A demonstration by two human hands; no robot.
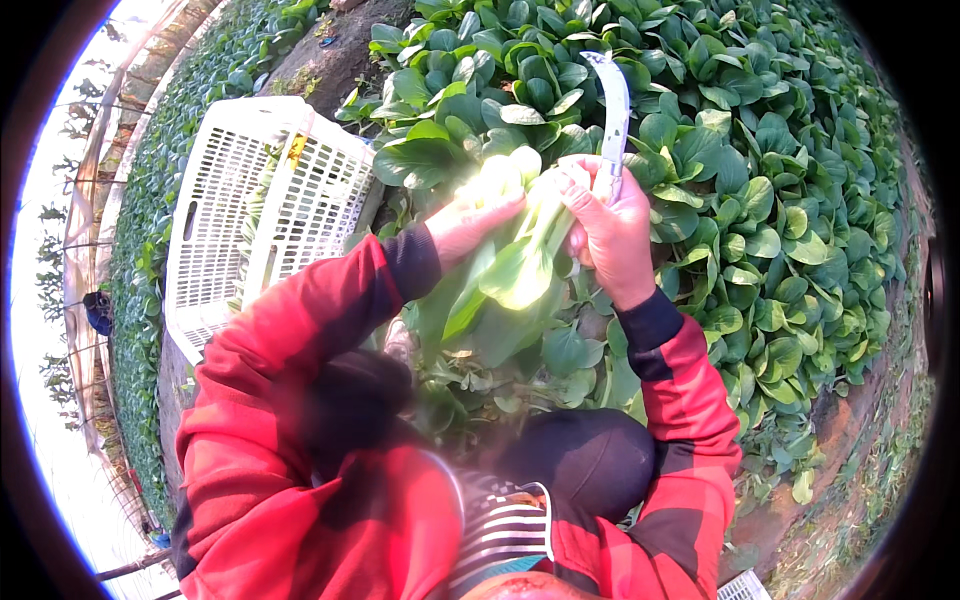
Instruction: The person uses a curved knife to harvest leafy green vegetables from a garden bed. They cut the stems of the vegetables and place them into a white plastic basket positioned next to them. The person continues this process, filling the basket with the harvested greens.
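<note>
My left hand [471, 225] is closed around a bunch of pale-stemmed bok choy [501, 174], bright in the sunlight, its white bases pointing away from me. In my right hand [611, 221] is a curved harvesting knife [615, 105], its hooked blade standing up past the fingers. The right thumb and fingers also pinch the pale stalks of a bok choy head [525, 274], whose leaves hang down towards my lap. Both hands are close together above the crop. Glare hides where one head ends and another begins.
A white slatted plastic crate [315, 187] stands at the left with greens inside. Dense growing bok choy [750, 187] fills the bed ahead and right. Cut leaves [487, 382] litter the ground by my knees. Part of another white crate [742, 586] shows at the bottom right.
</note>
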